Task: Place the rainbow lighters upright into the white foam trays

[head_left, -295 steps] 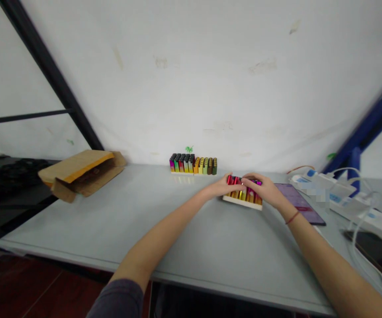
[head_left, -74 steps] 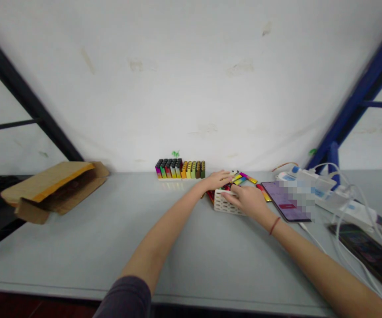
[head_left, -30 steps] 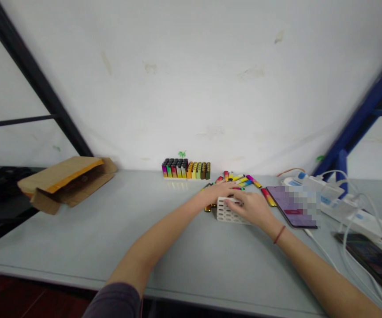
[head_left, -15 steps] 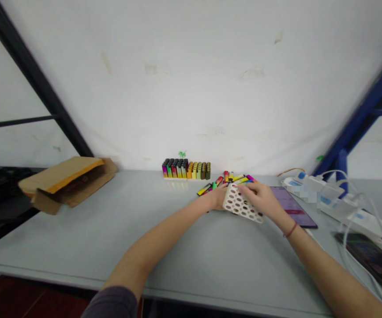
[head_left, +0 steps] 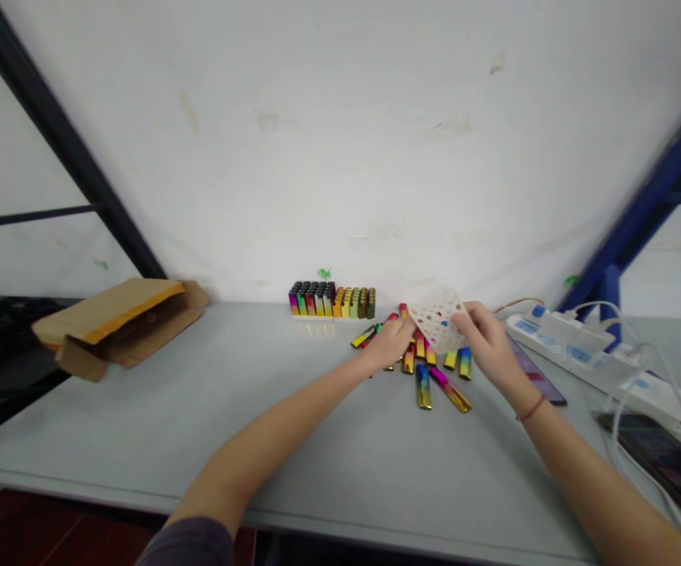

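Between my two hands a white perforated lighter tray is held up, blurred and tilted. My right hand pinches its right edge between thumb and fingers. My left hand is closed at the tray's left corner, its fingertips partly hidden. Colourful metallic lighters lie loose beneath and around the tray, among them a blue and gold lighter and a magenta and gold lighter. My left hand covers some of the pile.
Filled racks of upright lighters stand by the wall. An opened cardboard box lies at the left. At the right are a tablet, a white power strip with plugs and cables, and a dark phone.
The tray has been raised and turned, moving up and slightly right. Lighters hidden beneath it now show on the table. My right hand has shifted a little to the right.
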Demonstrator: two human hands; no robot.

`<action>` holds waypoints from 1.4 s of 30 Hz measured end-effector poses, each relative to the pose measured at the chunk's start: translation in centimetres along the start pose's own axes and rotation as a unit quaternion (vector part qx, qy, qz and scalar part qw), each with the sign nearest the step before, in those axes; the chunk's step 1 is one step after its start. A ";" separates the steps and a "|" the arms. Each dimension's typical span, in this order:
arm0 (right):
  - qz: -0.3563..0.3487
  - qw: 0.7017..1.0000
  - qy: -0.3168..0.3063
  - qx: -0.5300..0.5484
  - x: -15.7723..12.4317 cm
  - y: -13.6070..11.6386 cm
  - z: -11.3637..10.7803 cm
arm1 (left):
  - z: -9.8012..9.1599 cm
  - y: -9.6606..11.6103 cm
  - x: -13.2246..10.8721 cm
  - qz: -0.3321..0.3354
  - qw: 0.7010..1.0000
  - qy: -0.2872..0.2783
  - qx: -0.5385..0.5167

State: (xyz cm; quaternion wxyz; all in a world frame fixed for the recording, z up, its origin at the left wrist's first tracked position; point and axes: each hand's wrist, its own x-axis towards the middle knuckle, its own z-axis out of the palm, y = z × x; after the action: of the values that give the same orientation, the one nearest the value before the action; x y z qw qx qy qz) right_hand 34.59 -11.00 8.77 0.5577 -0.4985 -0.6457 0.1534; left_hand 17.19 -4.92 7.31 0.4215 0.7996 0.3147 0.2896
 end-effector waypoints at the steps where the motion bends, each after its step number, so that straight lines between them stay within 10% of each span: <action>1: -0.046 0.998 -0.015 -0.035 -0.2 -0.5 0.1 | -0.3 0.6 -0.2 -0.063 0.992 0.005 -0.111; 6: -0.226 0.947 -0.080 -0.214 -0.8 -1.4 1.2 | -2.7 2.9 -2.1 -0.199 0.862 0.015 -0.466; 11: -0.287 0.897 -0.137 -0.306 -0.6 -2.3 1.6 | -5.1 2.0 -4.7 -0.207 0.870 0.105 -0.435; 15: -0.130 0.882 -0.168 -0.420 -1.7 -2.9 0.6 | -9.3 -0.7 -7.7 -0.199 0.887 0.204 -0.364; 18: 0.027 0.815 -0.313 -0.488 -3.7 -1.9 0.0 | -13.5 -3.0 -10.2 -0.230 0.907 0.236 -0.264; 23: 0.041 0.807 -0.349 -0.474 -5.5 -0.1 0.4 | -17.9 -6.4 -13.2 -0.307 0.911 0.221 -0.163; 29: 0.009 0.829 -0.277 -0.486 -4.6 -0.4 1.2 | -18.8 -8.7 -13.6 -0.290 0.924 0.243 0.058; 33: -0.127 0.856 -0.243 -0.439 -3.3 0.0 2.8 | -17.4 -8.9 -13.1 -0.217 0.875 0.235 0.364; 42: -0.118 0.866 -0.299 -0.384 -0.8 1.1 9.6 | -15.8 -8.9 -16.3 -0.117 0.877 -0.003 0.466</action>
State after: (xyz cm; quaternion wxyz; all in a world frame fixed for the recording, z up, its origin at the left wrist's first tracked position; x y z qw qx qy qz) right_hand 26.61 -7.68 4.35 0.1166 -0.5236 -0.8433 -0.0323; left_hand -6.97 -5.40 4.03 0.0315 0.8618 0.5032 0.0555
